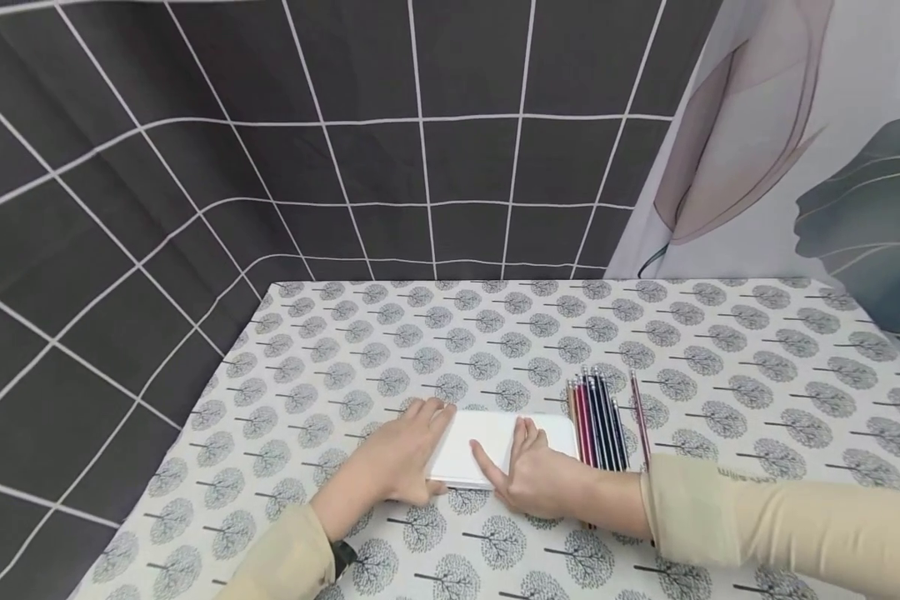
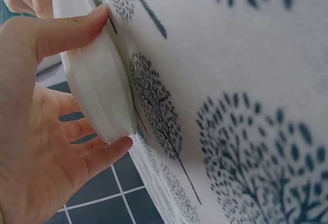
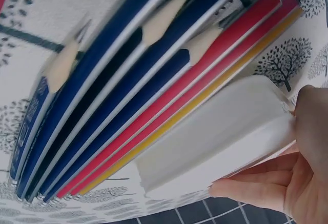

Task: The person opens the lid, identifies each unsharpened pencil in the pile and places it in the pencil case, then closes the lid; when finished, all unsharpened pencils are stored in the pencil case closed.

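The left hand [image 1: 407, 450] grips the left end of a smooth, round-cornered white case [image 1: 472, 431] on the table [image 1: 390, 367]. The right hand [image 1: 534, 477] lies over its right part, thumb extended, whether gripping I cannot tell, just beside several pencils [image 1: 600, 421].

Your head camera looks forward and down from above the tablecloth [image 1: 540, 304], with the dark curtain [image 1: 465, 158] filling its upper left. Your wrist cameras sit close in, both views tilted. All three share the white case [image 1: 487, 425]: low centre from your head, upper left from your left wrist, lower right from your right.
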### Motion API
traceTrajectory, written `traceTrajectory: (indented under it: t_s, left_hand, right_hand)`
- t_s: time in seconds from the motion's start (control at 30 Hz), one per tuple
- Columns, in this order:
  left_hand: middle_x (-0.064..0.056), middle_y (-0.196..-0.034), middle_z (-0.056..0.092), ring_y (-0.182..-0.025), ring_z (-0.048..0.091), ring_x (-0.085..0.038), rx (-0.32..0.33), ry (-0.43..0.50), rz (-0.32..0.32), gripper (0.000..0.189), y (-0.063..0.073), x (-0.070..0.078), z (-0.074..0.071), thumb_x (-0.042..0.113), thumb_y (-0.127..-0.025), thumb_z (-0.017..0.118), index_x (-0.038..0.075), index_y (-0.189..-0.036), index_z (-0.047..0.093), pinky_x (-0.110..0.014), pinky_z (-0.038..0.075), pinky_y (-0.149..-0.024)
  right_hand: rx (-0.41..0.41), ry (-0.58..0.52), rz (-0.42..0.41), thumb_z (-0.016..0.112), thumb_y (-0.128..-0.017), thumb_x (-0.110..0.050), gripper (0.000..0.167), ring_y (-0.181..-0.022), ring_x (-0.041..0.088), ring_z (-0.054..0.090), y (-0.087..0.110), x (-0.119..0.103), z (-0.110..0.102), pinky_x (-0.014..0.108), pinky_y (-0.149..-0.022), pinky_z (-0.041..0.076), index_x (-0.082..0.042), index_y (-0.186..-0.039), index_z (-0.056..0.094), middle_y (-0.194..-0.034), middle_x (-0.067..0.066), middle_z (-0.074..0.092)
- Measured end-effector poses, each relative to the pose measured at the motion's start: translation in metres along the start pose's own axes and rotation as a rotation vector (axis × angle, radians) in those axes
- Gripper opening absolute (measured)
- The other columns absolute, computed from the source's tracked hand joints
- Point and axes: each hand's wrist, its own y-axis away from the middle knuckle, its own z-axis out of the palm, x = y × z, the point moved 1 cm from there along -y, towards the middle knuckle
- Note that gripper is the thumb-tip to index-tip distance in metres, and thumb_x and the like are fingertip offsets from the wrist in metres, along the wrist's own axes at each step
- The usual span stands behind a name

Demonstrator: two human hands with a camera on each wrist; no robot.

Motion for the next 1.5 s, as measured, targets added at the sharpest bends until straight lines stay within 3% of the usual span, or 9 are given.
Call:
traceTrajectory:
  t_s: [0.1, 0.23, 0.5, 0.63, 0.8, 1.07, 1.2, 1.3, 1.5]
  left_hand:
    - [-0.014, -0.134, 0.043, -0.117, 0.045, -0.026, -0.015, 0.016, -0.011, 0.103, 0.000, -0.003, 0.000, 0.047, -0.061, 0.077, 0.001, -0.141, 0.032, -0.037, 0.051, -0.091]
    - [-0.011, -0.138, 0.040, -0.119, 0.043, -0.024, -0.040, 0.108, -0.041, 0.104, -0.001, -0.011, -0.002, 0.046, -0.060, 0.079, 0.006, -0.143, 0.031, -0.039, 0.050, -0.092]
    - [-0.005, -0.138, 0.040, -0.121, 0.044, -0.020, -0.090, 0.454, -0.055, 0.121, 0.004, -0.029, 0.002, 0.054, -0.049, 0.084, 0.018, -0.148, 0.024, -0.044, 0.041, -0.101]
    - [-0.009, -0.139, 0.041, -0.122, 0.045, -0.024, -0.070, 0.639, -0.060, 0.132, 0.008, -0.030, 0.000, 0.043, -0.046, 0.088, 0.017, -0.150, 0.012, -0.047, 0.036, -0.106]
    - [-0.011, -0.142, 0.039, -0.126, 0.043, -0.026, -0.025, 0.754, -0.102, 0.145, 0.010, -0.029, 0.000, 0.028, -0.047, 0.090, 0.026, -0.148, -0.014, -0.044, 0.026, -0.112]
    - [-0.027, -0.149, 0.017, -0.131, 0.038, -0.033, -0.039, 0.855, -0.207, 0.157, 0.011, -0.028, -0.001, 0.015, -0.048, 0.089, 0.039, -0.131, -0.041, -0.034, 0.029, -0.109]
    - [-0.031, -0.146, 0.022, -0.131, 0.038, -0.034, -0.043, 0.824, -0.225, 0.157, 0.012, -0.029, 0.000, 0.019, -0.048, 0.090, 0.037, -0.131, -0.042, -0.039, 0.028, -0.110]
    - [-0.030, -0.144, 0.029, -0.131, 0.038, -0.033, -0.044, 0.804, -0.248, 0.156, 0.014, -0.030, 0.000, 0.023, -0.046, 0.090, 0.040, -0.133, -0.038, -0.043, 0.021, -0.113]
    - [-0.027, -0.142, 0.035, -0.132, 0.037, -0.032, -0.061, 0.785, -0.212, 0.151, 0.013, -0.034, -0.001, 0.029, -0.046, 0.090, 0.038, -0.141, -0.027, -0.045, 0.018, -0.114]
  right_hand:
    - [0.035, 0.014, -0.029, 0.036, -0.097, -0.046, 0.056, -0.076, 0.031, 0.070, 0.000, 0.005, -0.001, 0.028, -0.058, 0.058, -0.011, -0.140, 0.038, -0.089, 0.027, 0.068]
    - [0.128, -0.134, 0.011, 0.041, -0.095, -0.049, 0.054, -0.066, 0.028, 0.068, 0.001, 0.014, 0.000, 0.024, -0.051, 0.056, -0.013, -0.136, 0.046, -0.086, 0.027, 0.067]
    - [0.298, -0.373, 0.078, 0.046, -0.092, -0.051, 0.052, -0.070, 0.024, 0.069, 0.014, 0.031, 0.007, 0.021, -0.043, 0.052, -0.011, -0.122, 0.058, -0.092, 0.022, 0.067]
    - [0.294, -0.537, 0.073, 0.043, -0.097, -0.040, 0.043, -0.054, 0.014, 0.062, 0.026, 0.043, 0.009, 0.016, -0.043, 0.049, -0.008, -0.120, 0.059, -0.093, 0.016, 0.068]
    - [0.264, -0.775, 0.119, 0.045, -0.098, -0.029, 0.037, -0.062, 0.014, 0.066, 0.038, 0.062, 0.016, 0.024, -0.060, 0.057, -0.004, -0.123, 0.057, -0.104, 0.012, 0.069]
    - [0.346, -1.079, 0.316, 0.050, -0.096, -0.018, 0.028, -0.074, 0.016, 0.069, 0.035, 0.093, 0.035, 0.027, -0.071, 0.058, 0.000, -0.113, 0.063, -0.099, 0.011, 0.070]
    - [0.284, -1.211, 0.490, 0.054, -0.094, -0.020, 0.026, -0.052, 0.006, 0.054, 0.031, 0.106, 0.046, 0.024, -0.059, 0.054, -0.004, -0.110, 0.066, -0.080, 0.005, 0.069]
    - [0.186, -1.375, 0.616, 0.055, -0.094, -0.026, 0.029, -0.049, 0.007, 0.043, 0.026, 0.114, 0.058, 0.025, -0.056, 0.048, -0.006, -0.111, 0.066, -0.077, 0.003, 0.067]
    - [0.081, -1.536, 0.819, 0.059, -0.091, -0.030, 0.032, -0.088, 0.023, 0.064, 0.012, 0.124, 0.083, 0.040, -0.084, 0.053, -0.006, -0.111, 0.066, -0.105, 0.013, 0.069]
